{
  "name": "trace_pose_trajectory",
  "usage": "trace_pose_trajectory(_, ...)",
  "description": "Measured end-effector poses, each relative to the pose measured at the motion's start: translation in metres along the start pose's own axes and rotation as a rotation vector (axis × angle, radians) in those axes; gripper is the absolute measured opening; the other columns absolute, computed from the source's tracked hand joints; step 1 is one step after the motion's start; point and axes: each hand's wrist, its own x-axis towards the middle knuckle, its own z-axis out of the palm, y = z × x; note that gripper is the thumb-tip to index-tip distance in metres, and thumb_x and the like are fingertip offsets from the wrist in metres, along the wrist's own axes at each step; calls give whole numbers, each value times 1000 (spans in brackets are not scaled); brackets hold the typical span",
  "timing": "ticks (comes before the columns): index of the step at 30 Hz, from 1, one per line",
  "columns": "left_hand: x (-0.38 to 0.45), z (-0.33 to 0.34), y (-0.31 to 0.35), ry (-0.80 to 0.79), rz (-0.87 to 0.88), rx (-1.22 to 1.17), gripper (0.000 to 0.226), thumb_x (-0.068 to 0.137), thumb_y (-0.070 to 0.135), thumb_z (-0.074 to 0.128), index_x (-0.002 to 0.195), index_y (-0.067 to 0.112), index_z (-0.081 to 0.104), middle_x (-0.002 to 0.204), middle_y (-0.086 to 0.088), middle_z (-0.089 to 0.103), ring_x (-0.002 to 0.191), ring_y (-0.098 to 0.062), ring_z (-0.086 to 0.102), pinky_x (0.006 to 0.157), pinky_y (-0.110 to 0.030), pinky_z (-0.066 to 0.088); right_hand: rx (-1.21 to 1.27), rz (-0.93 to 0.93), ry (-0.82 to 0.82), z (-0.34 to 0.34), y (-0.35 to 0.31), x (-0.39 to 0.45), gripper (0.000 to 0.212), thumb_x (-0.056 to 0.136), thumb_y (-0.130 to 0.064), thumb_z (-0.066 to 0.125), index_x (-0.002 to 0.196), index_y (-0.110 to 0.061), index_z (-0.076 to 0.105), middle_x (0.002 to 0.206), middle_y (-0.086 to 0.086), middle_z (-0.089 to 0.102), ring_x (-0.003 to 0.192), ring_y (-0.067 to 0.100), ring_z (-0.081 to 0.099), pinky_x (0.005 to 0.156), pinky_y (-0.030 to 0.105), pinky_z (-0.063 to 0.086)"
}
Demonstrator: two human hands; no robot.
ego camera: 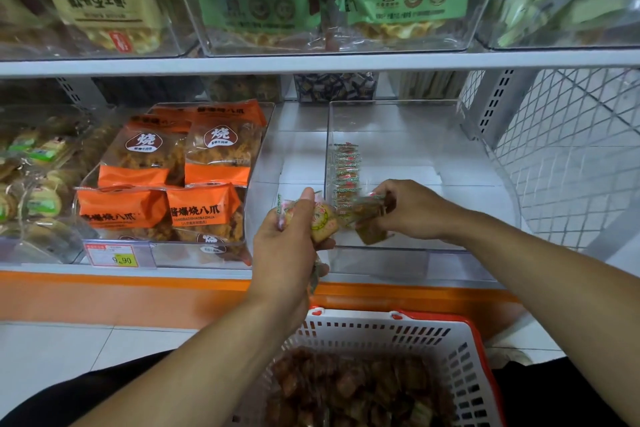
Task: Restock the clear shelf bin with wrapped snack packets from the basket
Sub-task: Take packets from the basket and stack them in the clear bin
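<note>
Both forearms reach forward and up from the lower edge of the view toward the lower shelf. The left hand is raised with its back to the camera, thumb pointing up, fingers curled round a small bunch of wrapped snack packets held just in front of the front left corner of the clear shelf bin. The right hand stretches across over the bin's front wall, palm down, its fingers pinching one brown packet that hangs low inside the bin near the front left. The two hands are close together, the packets almost touching.

Inside the bin, a row of packets stands on edge along the left wall; the rest of its floor is bare. The white basket with a red rim sits below the hands, holding a heap of brown packets. To the left, a second clear bin holds orange bags.
</note>
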Motion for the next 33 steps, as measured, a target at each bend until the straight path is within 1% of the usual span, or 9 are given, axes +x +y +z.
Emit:
trace_pose_trajectory(3, 2, -1, 2, 7, -22, -15, 38, 96, 47, 64, 109, 11, 63, 65, 1, 70, 54, -10, 61, 40, -23, 37, -81, -30, -60, 12, -2, 9, 33, 69, -38, 90, 89, -35, 64, 73, -23, 68, 68, -6, 62, 52, 8, 40)
trace_pose_trajectory(9, 3, -1, 0, 18, -93, -53, 41, 94, 49, 65, 116, 14, 65, 66, 1, 71, 51, -9, 60, 37, -21, 34, -177, 31, -11, 28, -5, 18, 64, 71, -30, 91, 126, -25, 59, 97, -9, 57, 81, 7, 56, 57, 17, 38)
trace_pose_trajectory(15, 5, -2, -3, -1, -147, -79, 38, 94, 50, 65, 111, 17, 69, 70, 1, 72, 53, -10, 58, 39, -21, 31, -256, 87, 11, 38, -7, 23, 64, 83, -7, 76, 130, -20, 34, 104, 9, 64, 81, 16, 60, 70, 35, 52)
trace_pose_trajectory(20, 6, -1, -4, -9, -163, -96, 32, 96, 48, 64, 103, 17, 69, 64, 3, 71, 50, -9, 59, 37, -20, 31, -258, 257, -70, 42, -15, 28, 112, 82, -20, 80, 157, -11, -3, 112, 11, 62, 94, 25, 62, 75, 32, 53)
trace_pose_trajectory(22, 6, -1, -5, -8, -172, -90, 33, 95, 48, 65, 103, 17, 70, 64, 2, 70, 51, -10, 59, 37, -20, 31, -247, 261, -85, 41, -18, 28, 114, 81, -20, 81, 157, -9, -3, 114, 13, 61, 96, 28, 62, 63, 29, 48)
trace_pose_trajectory(25, 6, -1, -4, -15, -179, -83, 31, 95, 47, 65, 103, 17, 70, 67, 1, 72, 51, -7, 63, 36, -20, 35, -232, 298, -101, 42, -23, 28, 99, 79, -18, 81, 152, -2, 16, 123, 16, 61, 103, 30, 64, 67, 35, 53)
trace_pose_trajectory(27, 6, -1, -4, -23, -183, -76, 32, 95, 47, 65, 104, 17, 70, 69, 2, 73, 52, -6, 64, 36, -20, 36, -214, 292, -144, 44, -25, 29, 67, 81, -13, 78, 137, 1, 44, 120, 18, 67, 101, 32, 69, 78, 38, 60)
trace_pose_trajectory(30, 6, -1, -5, -21, -177, -69, 31, 95, 48, 66, 104, 18, 70, 70, 2, 73, 52, -6, 63, 37, -19, 34, -188, 239, -138, 46, -21, 32, 23, 79, -6, 75, 102, -5, 71, 93, 12, 74, 76, 24, 72, 54, 23, 54)
trace_pose_trajectory(33, 6, -1, -6, -22, -173, -61, 30, 94, 49, 66, 101, 20, 71, 73, 1, 73, 52, -7, 63, 37, -19, 35, -238, 224, -99, 48, -17, 35, 21, 76, -11, 75, 97, -10, 72, 85, 9, 73, 73, 22, 70, 52, 20, 47)
